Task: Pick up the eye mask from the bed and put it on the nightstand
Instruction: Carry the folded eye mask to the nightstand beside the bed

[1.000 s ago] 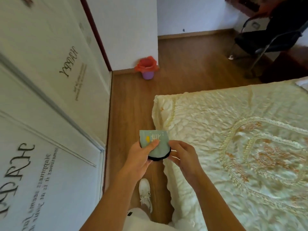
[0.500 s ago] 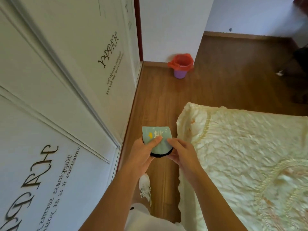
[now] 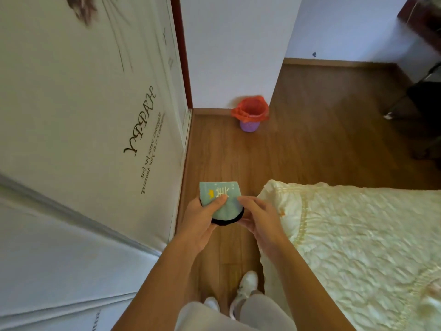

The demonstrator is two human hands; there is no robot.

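Wood-plank floor [image 3: 298, 151] fills the middle of the view, w/ a big white wardrobe [image 3: 78, 144] along the 9 o'clock side, its door printed "HAPPY" in script. Cream quilted bed [image 3: 358, 240] takes the 4 o'clock corner, its rounded corner just beside the right hand. White wall [image 3: 233, 48] at 12 o'clock, dark red door edge next to it. Dark chair, blurred, at 2 o'clock. Small purple bin w/ red-orange liner [image 3: 250, 113] stands on the floor at 12 o'clock, against the wall base. Person's grey trousers and white sneakers [image 3: 245, 289] at 6 o'clock, between wardrobe and bed.

Eye mask [image 3: 223, 203] is centre frame, held up in the air over the floor, off the bed: pale teal, folded, black trim on its lower curved edge, white and yellow print on top. Left hand [image 3: 202, 216] is closed on it, thumb pressed on the front. Right hand [image 3: 259, 215] pinches its right edge w/ fingertips.
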